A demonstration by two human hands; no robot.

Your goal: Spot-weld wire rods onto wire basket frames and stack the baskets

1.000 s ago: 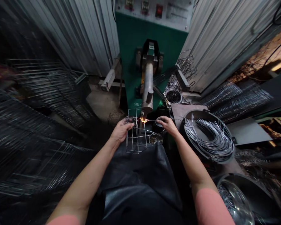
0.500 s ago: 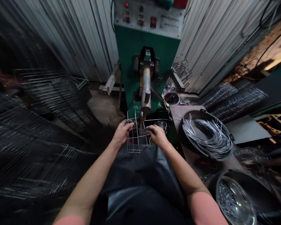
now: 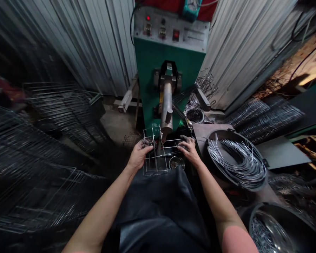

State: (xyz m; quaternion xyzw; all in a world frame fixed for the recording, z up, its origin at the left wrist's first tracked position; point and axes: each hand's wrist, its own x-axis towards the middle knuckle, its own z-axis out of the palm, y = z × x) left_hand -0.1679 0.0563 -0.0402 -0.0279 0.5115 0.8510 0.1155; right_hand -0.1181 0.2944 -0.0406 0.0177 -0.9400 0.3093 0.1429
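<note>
Two bare hands hold a wire cage frame [image 3: 155, 173] above the black apron [image 3: 158, 207]. The left hand [image 3: 140, 155] has its fingers [image 3: 147, 147] clenched on the frame's near wires. The right hand [image 3: 191, 151] grips a side wire's end, further right than earlier. Just beyond, the frame sits beside the steel arm [image 3: 166, 105] of a green spot-welding machine [image 3: 163, 59]. Right, a wire coil [image 3: 237, 165] lies in a round tray [image 3: 242, 185].

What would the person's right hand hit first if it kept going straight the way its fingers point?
The right hand would meet the top wire of the wire frame first, since that wire lies at its fingertips. Past that, the line seems to run toward the green machine, though depth is hard to judge from this view.
</note>
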